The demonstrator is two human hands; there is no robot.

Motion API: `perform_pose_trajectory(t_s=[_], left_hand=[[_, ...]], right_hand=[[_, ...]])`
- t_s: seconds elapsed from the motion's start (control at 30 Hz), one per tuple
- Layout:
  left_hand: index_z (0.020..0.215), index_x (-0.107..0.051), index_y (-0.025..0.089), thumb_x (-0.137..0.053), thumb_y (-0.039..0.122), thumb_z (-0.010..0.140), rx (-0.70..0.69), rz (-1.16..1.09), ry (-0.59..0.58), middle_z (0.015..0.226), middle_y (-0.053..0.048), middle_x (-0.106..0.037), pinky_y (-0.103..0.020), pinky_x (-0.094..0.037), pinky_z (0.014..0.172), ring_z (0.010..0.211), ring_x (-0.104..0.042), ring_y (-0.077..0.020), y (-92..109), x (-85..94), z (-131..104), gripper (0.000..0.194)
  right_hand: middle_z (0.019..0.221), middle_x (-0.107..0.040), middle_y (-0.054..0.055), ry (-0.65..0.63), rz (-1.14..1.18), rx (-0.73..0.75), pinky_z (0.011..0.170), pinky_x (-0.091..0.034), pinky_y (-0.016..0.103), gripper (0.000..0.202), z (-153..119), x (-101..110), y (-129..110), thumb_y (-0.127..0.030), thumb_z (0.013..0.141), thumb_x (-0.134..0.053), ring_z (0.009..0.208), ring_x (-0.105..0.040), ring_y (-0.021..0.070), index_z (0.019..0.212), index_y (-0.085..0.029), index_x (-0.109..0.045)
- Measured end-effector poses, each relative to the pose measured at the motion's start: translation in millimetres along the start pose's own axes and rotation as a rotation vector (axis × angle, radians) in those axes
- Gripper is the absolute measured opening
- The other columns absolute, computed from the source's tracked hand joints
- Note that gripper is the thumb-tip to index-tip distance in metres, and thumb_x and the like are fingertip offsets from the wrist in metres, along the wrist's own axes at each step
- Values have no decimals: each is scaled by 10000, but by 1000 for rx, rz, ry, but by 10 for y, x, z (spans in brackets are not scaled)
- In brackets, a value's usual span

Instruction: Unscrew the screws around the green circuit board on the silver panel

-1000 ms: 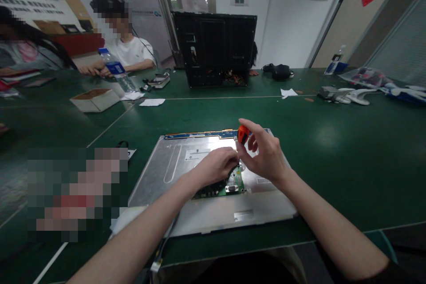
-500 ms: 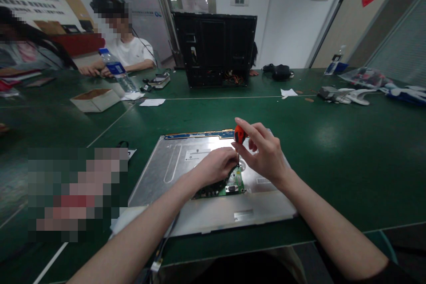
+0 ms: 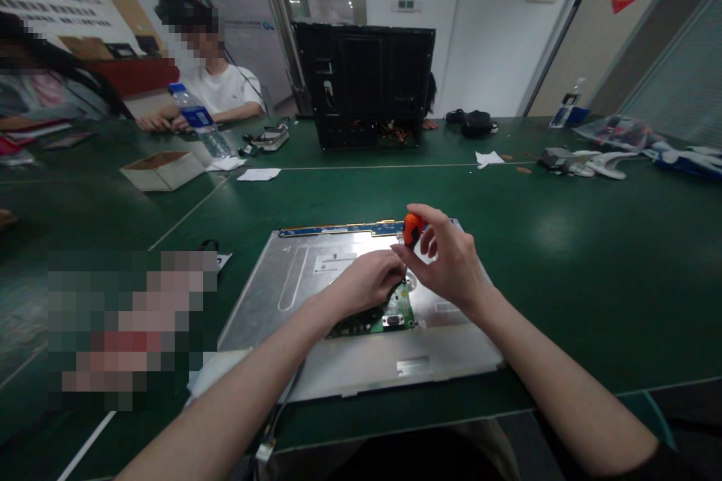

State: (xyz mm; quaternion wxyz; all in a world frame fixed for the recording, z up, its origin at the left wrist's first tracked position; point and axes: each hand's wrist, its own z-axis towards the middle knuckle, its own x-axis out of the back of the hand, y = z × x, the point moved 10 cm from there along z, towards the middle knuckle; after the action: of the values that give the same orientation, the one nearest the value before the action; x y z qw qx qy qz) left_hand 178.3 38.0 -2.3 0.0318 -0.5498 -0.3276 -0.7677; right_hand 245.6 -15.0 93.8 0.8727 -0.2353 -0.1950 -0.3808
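A screwdriver (image 3: 413, 230) with a stubby orange and black handle stands nearly upright, its shaft pointing down at a green circuit board (image 3: 401, 307). The fingers of my right hand (image 3: 445, 255) are closed around that handle. My left hand (image 3: 369, 279) rests over the board with its fingers pinched together beside the lower shaft; what they hold is hidden. Beneath both hands lies a flat silver metal panel (image 3: 265, 297), with a blue circuit strip (image 3: 338, 229) along its far edge. Part of the green board is covered by my left hand and dark cables.
Beyond the panel, a black monitor housing (image 3: 366, 83) stands on the green table (image 3: 564, 255). A white open box (image 3: 163, 171) and a water bottle (image 3: 200, 120) are at the left, near a seated person (image 3: 226, 86). White gloves (image 3: 603, 162) lie at the right.
The screwdriver handle has tilted slightly to the right and turned, with my right index finger and thumb shifting around it. My left hand has stayed in place.
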Motion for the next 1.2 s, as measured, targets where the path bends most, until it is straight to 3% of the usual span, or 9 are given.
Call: perform_pose_trajectory(t_s=[0.2, 0.63, 0.97, 1.2], left_hand=[[802, -619, 136, -472, 93, 820, 1, 11, -26, 830, -77, -665, -268, -426, 642, 709, -577, -176, -7, -27, -1, 154], [803, -616, 141, -471, 97, 806, -2, -37, -2, 843, -71, -666, -268, -439, 680, 726, -580, -165, 23, 19, -6, 151], [812, -632, 143, -471, 116, 835, -4, 36, -7, 827, -71, -667, -263, -428, 635, 699, -581, -169, 7, -9, -2, 166], [819, -635, 142, -492, 94, 828, 16, 1, -15, 842, -75, -676, -279, -448, 664, 731, -601, -188, -7, -4, 0, 151]], right_hand=[[901, -567, 0, -13, -43, 5, 483, -451, 228, 386, 15, -1, -8, -297, 913, -561, 590, -524, 89, 1263, -243, -410], [789, -597, -16, -7, -7, -12, 472, -459, 232, 483, 17, 15, -30, -161, 836, -508, 534, -530, 96, 1296, -201, -369], [918, -581, 4, -15, -11, -20, 473, -441, 222, 392, 13, -4, 18, -340, 899, -575, 569, -519, 82, 1244, -240, -418], [907, -591, 4, -2, -66, 18, 510, -470, 253, 485, 12, 6, -16, -300, 918, -554, 584, -529, 98, 1363, -265, -365]])
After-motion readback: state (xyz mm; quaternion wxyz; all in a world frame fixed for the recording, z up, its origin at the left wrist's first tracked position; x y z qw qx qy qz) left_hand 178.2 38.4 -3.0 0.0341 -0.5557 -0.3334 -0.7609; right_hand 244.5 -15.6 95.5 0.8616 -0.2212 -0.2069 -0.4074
